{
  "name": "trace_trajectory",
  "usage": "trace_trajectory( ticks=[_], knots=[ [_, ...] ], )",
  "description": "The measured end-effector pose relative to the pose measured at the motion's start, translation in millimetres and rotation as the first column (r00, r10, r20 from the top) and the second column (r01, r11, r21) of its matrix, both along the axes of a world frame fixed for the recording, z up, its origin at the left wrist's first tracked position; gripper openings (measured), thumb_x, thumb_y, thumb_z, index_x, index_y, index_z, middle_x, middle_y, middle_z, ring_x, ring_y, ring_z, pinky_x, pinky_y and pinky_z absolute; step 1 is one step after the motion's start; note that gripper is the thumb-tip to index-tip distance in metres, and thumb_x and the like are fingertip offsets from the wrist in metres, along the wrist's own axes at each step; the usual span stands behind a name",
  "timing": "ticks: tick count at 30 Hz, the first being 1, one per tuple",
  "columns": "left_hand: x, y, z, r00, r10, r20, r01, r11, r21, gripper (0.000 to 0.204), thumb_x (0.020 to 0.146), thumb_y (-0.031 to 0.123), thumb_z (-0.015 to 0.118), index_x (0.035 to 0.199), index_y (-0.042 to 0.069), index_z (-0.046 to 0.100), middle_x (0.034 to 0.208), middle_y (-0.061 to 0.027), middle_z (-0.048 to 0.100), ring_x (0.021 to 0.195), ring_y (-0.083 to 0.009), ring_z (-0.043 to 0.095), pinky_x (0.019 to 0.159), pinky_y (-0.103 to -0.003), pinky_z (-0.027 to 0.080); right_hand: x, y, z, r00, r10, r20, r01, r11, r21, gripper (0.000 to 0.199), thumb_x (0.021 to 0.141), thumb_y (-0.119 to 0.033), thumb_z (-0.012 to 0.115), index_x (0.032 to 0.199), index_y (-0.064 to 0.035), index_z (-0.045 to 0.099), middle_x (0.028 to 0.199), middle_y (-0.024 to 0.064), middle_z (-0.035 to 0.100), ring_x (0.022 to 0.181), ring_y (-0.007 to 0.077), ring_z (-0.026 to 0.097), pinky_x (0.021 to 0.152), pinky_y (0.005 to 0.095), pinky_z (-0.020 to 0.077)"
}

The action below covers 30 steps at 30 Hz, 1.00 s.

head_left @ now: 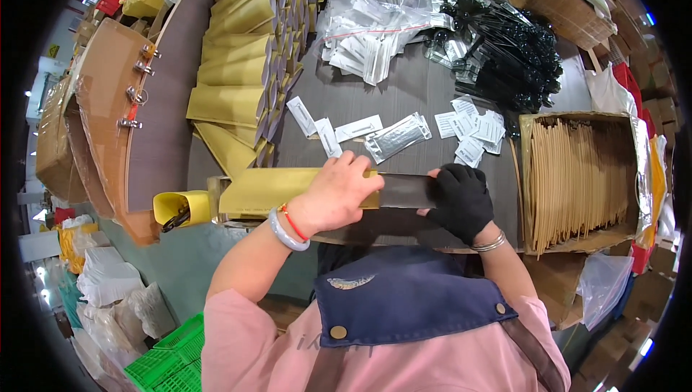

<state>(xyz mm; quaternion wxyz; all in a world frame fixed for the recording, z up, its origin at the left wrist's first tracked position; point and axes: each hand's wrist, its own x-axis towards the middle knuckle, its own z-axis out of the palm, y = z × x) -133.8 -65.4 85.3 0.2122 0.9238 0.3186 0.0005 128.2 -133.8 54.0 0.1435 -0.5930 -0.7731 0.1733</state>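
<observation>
**Yellow envelope held at the near edge of the tabletop**

Left hand, bare, wearing a pale bangle and a red cord, lies across a long yellow envelope at the near edge of the tabletop. Fingers curl over the envelope's far edge, pressed down on it. Right hand, in a black glove, pinches the dark end piece sticking out of the envelope's right end. Whether that piece is a flap or an insert cannot be told. The two grips sit just beside each other, the envelope stretching away to the left of both.

Nearby: a fanned row of matching yellow envelopes along the left edge. Small white packets and a silver foil sachet lie just beyond the hands. A scatter of white labels sits right of centre. Black stick-like pieces are heaped toward the far right corner, and a clear bag of packets lies at the far edge. A carton of tan sleeves stands at the right edge.

Risks, as a judgement: the envelope overhangs the near edge, so a loosened left grip could let it tip off. The glove may dull the feel of the pinch, letting the dark piece slip or crease. The loose packets lie close enough for a knuckle to sweep them aside.
</observation>
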Motion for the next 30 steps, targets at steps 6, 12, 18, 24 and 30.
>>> trace_trajectory(
  ticks=[6,12,18,24,30],
  knots=[
    [-34,4,35,0.946,0.144,0.289,-0.105,0.984,-0.146,0.046,0.065,0.011,0.071,0.110,0.010,0.060,0.123,-0.0165,0.049,0.114,-0.0358,0.047,0.097,-0.043,0.043,25,-25,-29,0.983,-0.093,0.157,0.108,0.990,-0.090,0.060,0.062,-0.045,0.081,0.110,-0.0126,0.062,0.103,0.0060,0.058,0.102,0.0263,0.053,0.090,0.0412,0.0369],
    [-45,-12,61,0.864,0.169,0.475,-0.086,0.978,-0.191,0.051,0.064,0.008,0.069,0.113,0.007,0.056,0.128,-0.0179,0.048,0.117,-0.0365,0.049,0.099,-0.041,0.042,-32,13,42,0.889,0.147,-0.433,-0.076,0.981,0.177,0.038,0.072,-0.018,0.078,0.107,-0.0111,0.068,0.096,0.0086,0.062,0.087,0.0281,0.060,0.077,0.0383,0.0481],
    [-56,-34,52,0.715,0.223,0.663,-0.025,0.955,-0.295,0.055,0.062,0.002,0.061,0.116,0.004,0.053,0.133,-0.0235,0.045,0.120,-0.0352,0.050,0.102,-0.040,0.039,-78,39,97,0.636,0.505,-0.583,-0.385,0.863,0.328,0.023,0.075,-0.013,0.073,0.098,-0.0130,0.068,0.086,0.0052,0.065,0.080,0.0253,0.063,0.072,0.0368,0.0489],
    [-62,-39,48,0.543,0.296,0.786,0.079,0.914,-0.399,0.072,0.061,-0.002,0.057,0.131,0.005,0.040,0.137,-0.0241,0.040,0.124,-0.0305,0.045,0.106,-0.039,0.034,-96,41,111,0.680,0.486,-0.549,-0.456,0.867,0.203,0.013,0.080,-0.020,0.066,0.090,-0.0105,0.065,0.081,0.0068,0.065,0.077,0.0300,0.063,0.067,0.0396,0.0500],
    [-66,-41,49,0.528,0.316,0.788,0.127,0.888,-0.441,0.080,0.058,-0.005,0.056,0.135,0.005,0.036,0.134,-0.0241,0.041,0.124,-0.0311,0.045,0.107,-0.038,0.033,-101,49,128,0.677,0.560,-0.478,-0.630,0.776,0.017,0.009,0.081,-0.021,0.062,0.087,-0.0142,0.065,0.079,0.0094,0.064,0.074,0.0309,0.064,0.064,0.0405,0.0508]
  ],
)
